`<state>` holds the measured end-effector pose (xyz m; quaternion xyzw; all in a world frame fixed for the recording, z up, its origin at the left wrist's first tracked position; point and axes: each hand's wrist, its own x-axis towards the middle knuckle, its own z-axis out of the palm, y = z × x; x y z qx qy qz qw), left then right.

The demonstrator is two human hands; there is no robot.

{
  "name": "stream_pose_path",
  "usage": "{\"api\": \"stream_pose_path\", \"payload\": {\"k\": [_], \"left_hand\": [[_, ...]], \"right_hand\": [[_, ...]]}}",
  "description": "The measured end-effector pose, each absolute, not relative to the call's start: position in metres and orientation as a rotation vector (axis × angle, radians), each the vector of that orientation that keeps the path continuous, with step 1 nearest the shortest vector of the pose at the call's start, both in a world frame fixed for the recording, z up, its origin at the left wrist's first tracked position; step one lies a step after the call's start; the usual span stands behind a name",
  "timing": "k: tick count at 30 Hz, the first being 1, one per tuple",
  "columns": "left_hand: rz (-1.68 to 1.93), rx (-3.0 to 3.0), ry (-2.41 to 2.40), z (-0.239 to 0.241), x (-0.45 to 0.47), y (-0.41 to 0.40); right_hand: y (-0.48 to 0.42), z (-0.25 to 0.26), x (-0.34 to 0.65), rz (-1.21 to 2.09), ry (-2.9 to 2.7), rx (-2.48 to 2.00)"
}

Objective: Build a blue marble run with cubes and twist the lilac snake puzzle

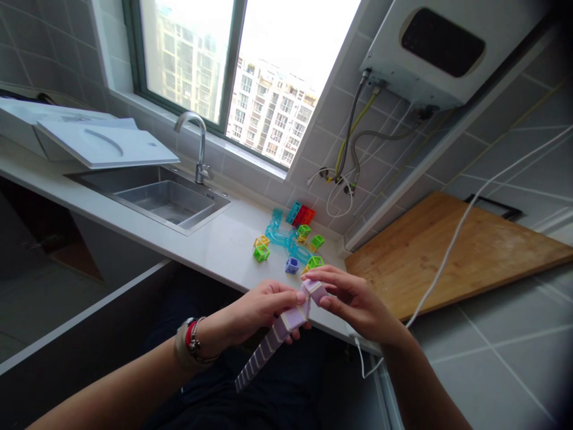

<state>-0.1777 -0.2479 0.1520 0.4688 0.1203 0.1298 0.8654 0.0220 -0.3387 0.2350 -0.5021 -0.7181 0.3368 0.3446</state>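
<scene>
A long chain of pale purple segmented blocks (271,343) hangs down from between both hands, over the front edge of the white countertop (215,245). My left hand (262,307) is closed round the chain's upper part. My right hand (353,298) pinches the top block, which is bent over at an angle. Just beyond the hands, several small hollow cubes lie on the counter: green ones (261,253), a yellow one (261,240), a blue one (292,265). A turquoise curved track piece (282,236) and a red block (306,215) lie behind them.
A steel sink (165,200) with a tap (197,143) sits at the left, a white board (105,143) resting across its far end. A wooden board (447,251) lies at the right. A white cable (447,251) crosses it. A wall-mounted white heater (443,48) hangs above.
</scene>
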Motion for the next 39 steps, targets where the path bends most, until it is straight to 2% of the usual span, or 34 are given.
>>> {"api": "stream_pose_path", "payload": {"k": [12,19,25,30,39], "left_hand": [[0.422,1.173,0.263,0.165,-0.179,-0.252],[0.568,1.448,0.337,0.159,-0.181,-0.255],[0.960,1.692,0.568,0.153,-0.180,-0.258],[1.301,2.022,0.455,0.147,-0.181,-0.261],[1.244,2.520,0.300,0.150,-0.188,-0.243]], "right_hand": [[-0.336,0.223,0.021,0.876,-1.605,-1.379],[-0.333,0.222,0.021,1.004,-1.570,-1.343],[-0.331,0.222,0.017,0.971,-1.500,-1.363],[-0.331,0.216,0.010,0.907,-1.359,-1.391],[-0.328,0.201,0.011,0.960,-1.155,-1.296]]}}
